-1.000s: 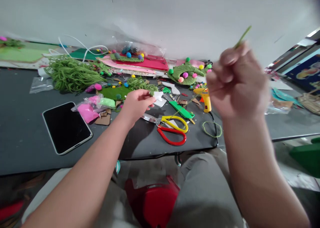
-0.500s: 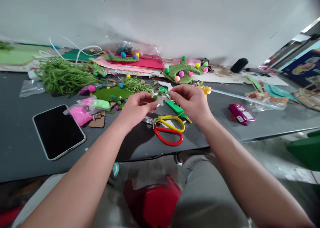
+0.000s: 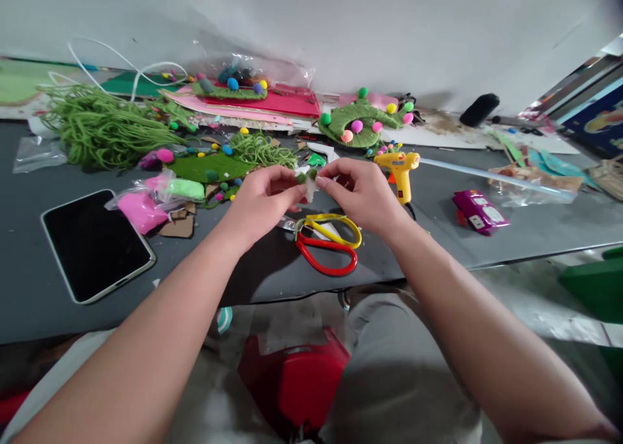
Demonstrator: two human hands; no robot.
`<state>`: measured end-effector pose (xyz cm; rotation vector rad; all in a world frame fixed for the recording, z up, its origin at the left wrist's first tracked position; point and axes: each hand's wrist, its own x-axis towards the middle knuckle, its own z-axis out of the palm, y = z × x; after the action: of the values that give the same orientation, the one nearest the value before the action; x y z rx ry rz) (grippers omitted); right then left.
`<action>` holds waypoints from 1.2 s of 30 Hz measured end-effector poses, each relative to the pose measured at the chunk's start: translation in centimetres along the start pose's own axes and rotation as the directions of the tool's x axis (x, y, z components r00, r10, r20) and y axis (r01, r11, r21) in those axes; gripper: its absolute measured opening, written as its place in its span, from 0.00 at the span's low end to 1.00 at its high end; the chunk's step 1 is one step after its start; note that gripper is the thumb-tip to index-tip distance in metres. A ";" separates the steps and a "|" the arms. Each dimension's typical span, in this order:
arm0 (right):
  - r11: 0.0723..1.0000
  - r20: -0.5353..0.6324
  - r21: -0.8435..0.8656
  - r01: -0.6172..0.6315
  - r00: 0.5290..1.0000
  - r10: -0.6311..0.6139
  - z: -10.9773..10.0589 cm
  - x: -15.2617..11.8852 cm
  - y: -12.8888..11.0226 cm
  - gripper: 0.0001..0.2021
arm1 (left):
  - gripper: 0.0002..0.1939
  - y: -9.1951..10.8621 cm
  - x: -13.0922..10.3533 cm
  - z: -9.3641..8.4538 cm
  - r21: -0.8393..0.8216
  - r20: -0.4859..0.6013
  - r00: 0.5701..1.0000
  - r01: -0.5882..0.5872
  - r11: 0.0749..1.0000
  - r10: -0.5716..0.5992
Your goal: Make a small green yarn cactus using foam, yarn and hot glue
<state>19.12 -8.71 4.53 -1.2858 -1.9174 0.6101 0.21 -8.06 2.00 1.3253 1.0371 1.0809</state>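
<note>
Above the dark table, my left hand pinches a small piece of green and whitish material. The fingers of my right hand are closed at the other side of this piece, touching it. Part of it is hidden behind the fingertips, so its exact kind is unclear. Just below my hands lie scissors with one yellow and one red handle, their blades partly under my left hand. A yellow hot glue gun stands right of my right hand.
A tablet-like device and pink modelling material lie left. Green yarn is piled behind them. A green yarn-wrapped shape with pompoms lies at the back. A purple packet sits right; a red stool is below.
My right hand has moved left and closed onto the small piece, which is now held between both hands. The view has shifted a little, and the glue gun shows more fully.
</note>
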 end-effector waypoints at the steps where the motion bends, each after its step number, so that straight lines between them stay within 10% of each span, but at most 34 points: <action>1: 1.000 -0.001 0.006 0.001 1.000 -0.001 0.1 0.1 0.0 0.06 | 0.12 0.0 0.0 0.0 0.007 -0.012 1.000 -0.006 1.000 0.006; 36: 0.990 -0.056 0.130 0.046 0.998 -0.038 0.6 -0.2 0.3 0.10 | 0.19 -0.5 0.0 0.6 -0.158 -0.140 0.990 -0.043 0.986 0.021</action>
<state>18.90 -8.78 3.89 -1.1645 -1.8245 0.6627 0.82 -8.18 1.46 1.1535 1.0094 1.2681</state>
